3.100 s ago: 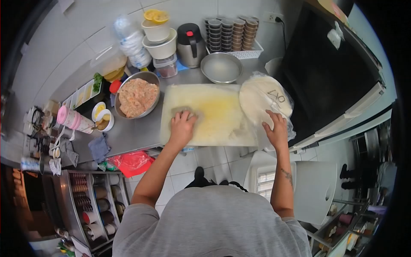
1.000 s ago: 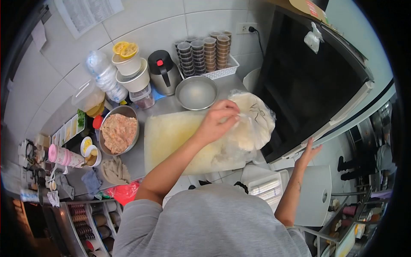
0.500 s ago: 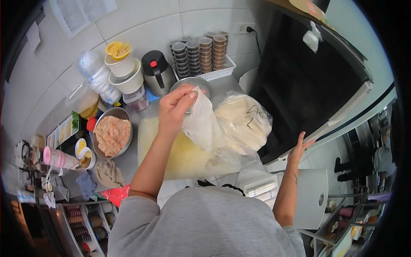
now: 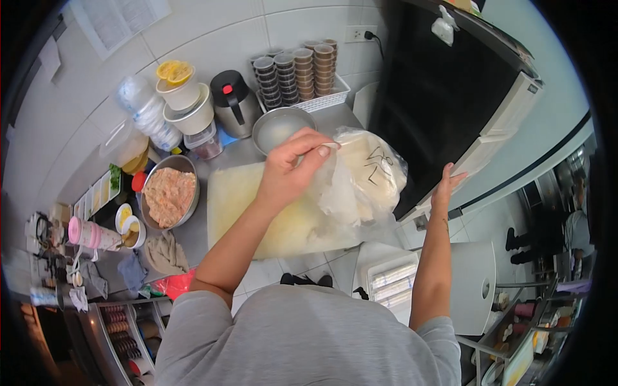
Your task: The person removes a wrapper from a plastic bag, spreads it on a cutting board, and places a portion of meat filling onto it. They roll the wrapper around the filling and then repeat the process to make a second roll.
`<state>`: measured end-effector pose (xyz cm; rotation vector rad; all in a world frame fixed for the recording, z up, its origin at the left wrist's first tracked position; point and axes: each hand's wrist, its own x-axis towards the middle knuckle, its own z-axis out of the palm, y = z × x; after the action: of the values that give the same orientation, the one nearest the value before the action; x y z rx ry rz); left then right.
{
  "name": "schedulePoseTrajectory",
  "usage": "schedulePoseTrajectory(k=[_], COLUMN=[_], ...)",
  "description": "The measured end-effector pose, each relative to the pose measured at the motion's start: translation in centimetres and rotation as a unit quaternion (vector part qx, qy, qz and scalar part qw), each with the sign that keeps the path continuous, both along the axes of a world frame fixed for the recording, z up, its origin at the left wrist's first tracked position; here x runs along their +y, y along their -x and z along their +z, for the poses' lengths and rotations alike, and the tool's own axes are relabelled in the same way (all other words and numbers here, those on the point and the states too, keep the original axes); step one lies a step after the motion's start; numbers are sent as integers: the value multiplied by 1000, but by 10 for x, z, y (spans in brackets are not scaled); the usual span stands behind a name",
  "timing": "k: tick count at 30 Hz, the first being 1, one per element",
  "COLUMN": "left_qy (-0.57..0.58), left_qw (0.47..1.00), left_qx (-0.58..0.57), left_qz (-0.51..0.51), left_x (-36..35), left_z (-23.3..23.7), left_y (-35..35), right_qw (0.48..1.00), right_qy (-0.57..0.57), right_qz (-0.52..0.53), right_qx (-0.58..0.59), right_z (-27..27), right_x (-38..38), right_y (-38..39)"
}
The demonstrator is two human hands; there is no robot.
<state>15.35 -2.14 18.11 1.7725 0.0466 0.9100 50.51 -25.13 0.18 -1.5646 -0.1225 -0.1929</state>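
My left hand [image 4: 293, 168] pinches the corner of a thin white sheet [image 4: 336, 193], which hangs down over the right part of the pale yellow cutting board [image 4: 238, 219]. Just behind the sheet lies a clear plastic bag [image 4: 376, 170] of round pale wrappers with black handwriting on it. Off to the right, my right hand [image 4: 444, 186] rests with its fingers apart against the edge of the dark-fronted fridge door [image 4: 444, 90]. It holds nothing. A metal bowl of water-like liquid [image 4: 278, 132] stands behind my left hand.
At left are a bowl of pinkish filling [image 4: 168, 198], a beige cloth [image 4: 166, 253] and a pink cup [image 4: 93, 235]. Behind stand a thermos [image 4: 235, 106] and stacked lidded cups [image 4: 296, 74] in a white basket [image 4: 331, 96]. A person's dark-clothed legs [image 4: 541, 238] show far right.
My left hand has moved right and slightly down with the sheet, closer to the bag. The fridge door's edge has turned, showing more of its pale side, with my right hand still at it.
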Motion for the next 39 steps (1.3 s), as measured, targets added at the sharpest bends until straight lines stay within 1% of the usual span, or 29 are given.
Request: schedulePoseTrajectory(k=[1, 5, 6, 8, 9, 12, 14, 17, 18, 19, 20, 21, 24, 27, 31, 34, 37, 39], left_qy=[8, 37, 43, 43, 43, 90, 61, 17, 1, 10, 23, 35, 80, 119, 156, 182, 215, 218], left_qw=[1000, 997, 995, 992, 990, 976, 983, 986, 985, 983, 983, 983, 982, 980, 971, 967, 965, 965], left_qx=[-6, -11, -9, -52, -76, -115, -67, 12, 40, 52, 48, 45, 11, -4, 18, 10, -3, -11], left_qz=[11, 68, 85, 105, 113, 161, 158, 165, 170, 173, 175, 177, 170, 163, 180, 178, 152, 144], left_x=[1, 0, -1, -1, -3, -24, -23, -23, -23, -22, -23, -24, -20, -9, 17, 30, 37, 40], left_z=[3, 29, 35, 40, 43, 58, 54, 43, 38, 35, 35, 35, 37, 29, 7, -9, -14, -16], left_y=[11, 56, 64, 73, 76, 81, 85, 91, 93, 94, 97, 100, 108, 118, 134, 142, 143, 136], right_qw=[1000, 1000, 1000, 999, 999, 997, 995, 994, 993, 993, 992, 997, 993, 989, 989, 986, 989, 987], right_qy=[10, -12, 8, 47, 52, 70, 88, 95, 101, 107, 113, 53, 116, 137, 126, 136, 132, 141], right_qz=[-5, 2, 2, -1, 2, 13, 21, 50, 48, 47, 46, 54, -21, -14, -62, -53, -44, -21], right_qx=[-5, 13, 6, -7, 4, 30, 43, 27, 26, 24, 23, 23, -29, 45, 56, 77, 45, 70], right_z=[-1, -5, -7, -12, -9, -2, -1, -12, -8, -1, 4, 4, -2, -8, -12, -10, -15, -15], right_x=[0, -4, -5, -8, -9, -13, -14, -23, -24, -25, -24, -22, -12, -3, 12, 14, 14, 9], right_y=[-6, -16, -19, -22, -19, -12, -14, -29, -26, -22, -17, -14, -8, -9, -13, -19, -27, -27])
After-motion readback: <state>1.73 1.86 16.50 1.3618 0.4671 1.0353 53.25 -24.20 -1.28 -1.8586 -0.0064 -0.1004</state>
